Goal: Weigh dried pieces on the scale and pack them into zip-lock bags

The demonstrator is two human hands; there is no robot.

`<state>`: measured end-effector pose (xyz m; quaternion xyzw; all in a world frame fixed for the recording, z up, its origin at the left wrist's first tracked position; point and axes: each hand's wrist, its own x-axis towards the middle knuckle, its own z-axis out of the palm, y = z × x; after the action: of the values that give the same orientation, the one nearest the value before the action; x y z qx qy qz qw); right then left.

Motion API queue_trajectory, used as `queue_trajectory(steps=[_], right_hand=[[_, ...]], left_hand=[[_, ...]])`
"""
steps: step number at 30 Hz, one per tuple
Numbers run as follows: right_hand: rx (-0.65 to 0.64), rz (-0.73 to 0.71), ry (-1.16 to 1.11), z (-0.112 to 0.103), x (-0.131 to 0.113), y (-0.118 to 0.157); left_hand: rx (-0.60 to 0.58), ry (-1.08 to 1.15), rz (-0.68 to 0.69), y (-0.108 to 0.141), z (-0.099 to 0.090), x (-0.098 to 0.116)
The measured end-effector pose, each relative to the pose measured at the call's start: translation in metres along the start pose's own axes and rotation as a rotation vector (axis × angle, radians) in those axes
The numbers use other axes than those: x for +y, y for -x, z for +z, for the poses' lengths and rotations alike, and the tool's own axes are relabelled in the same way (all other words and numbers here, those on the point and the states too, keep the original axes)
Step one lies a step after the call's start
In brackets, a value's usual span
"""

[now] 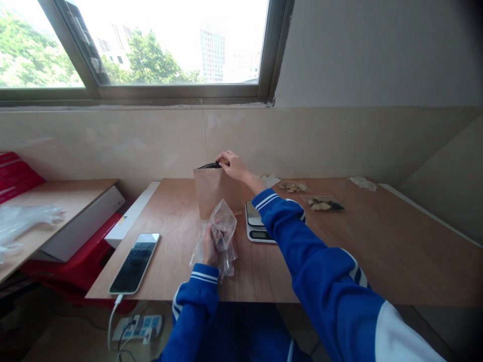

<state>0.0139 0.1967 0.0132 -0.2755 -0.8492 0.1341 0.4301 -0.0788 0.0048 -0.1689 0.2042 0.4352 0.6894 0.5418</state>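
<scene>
My left hand (210, 246) grips a crumpled clear plastic bag (223, 226) near the table's front edge, and dark contents show through the plastic. My right hand (233, 166) rests at the top of an upright kraft paper bag (213, 191), its fingers over the rim. A dark strip (211, 165) shows at the bag's mouth, and I cannot tell what it is. A digital kitchen scale (256, 223) sits just right of the paper bag, partly hidden by my right sleeve.
Two small clear packets of pale and dark pieces (323, 203) lie at the back of the wooden table (377, 241). A black smartphone (135, 263) lies at the left. A power strip (138, 327) sits below the table. A lower shelf (68, 206) holds a clear plastic glove (26, 221).
</scene>
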Motion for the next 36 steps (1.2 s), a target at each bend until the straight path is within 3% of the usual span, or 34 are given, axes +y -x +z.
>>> queue_trajectory(steps=[13,18,22,24,26,27,31,36], right_hand=[[-0.086,-0.065,0.109,-0.001,0.007,0.018],[-0.088,0.069,0.131,0.005,0.002,0.015],[0.047,0.079,0.117,0.001,-0.014,0.019],[0.211,0.048,0.058,-0.004,-0.029,0.031],[0.298,0.069,-0.04,-0.008,-0.048,0.053],[0.243,0.086,-0.092,-0.009,-0.057,0.066],[-0.332,0.052,-0.225,-0.005,-0.08,0.118],[-0.546,0.104,-0.114,0.016,-0.079,0.143]], left_hand=[[0.009,-0.02,-0.014,0.0,0.0,-0.001],[0.003,0.011,-0.016,-0.001,0.0,-0.001],[-0.003,-0.005,-0.012,0.001,0.0,0.002],[0.0,-0.012,-0.007,0.001,0.0,0.002],[0.0,-0.015,-0.001,0.0,-0.001,0.001],[-0.003,-0.015,-0.002,0.0,-0.001,0.0],[-0.003,0.057,0.038,-0.003,0.0,-0.002],[-0.014,0.176,0.084,-0.003,0.003,0.0]])
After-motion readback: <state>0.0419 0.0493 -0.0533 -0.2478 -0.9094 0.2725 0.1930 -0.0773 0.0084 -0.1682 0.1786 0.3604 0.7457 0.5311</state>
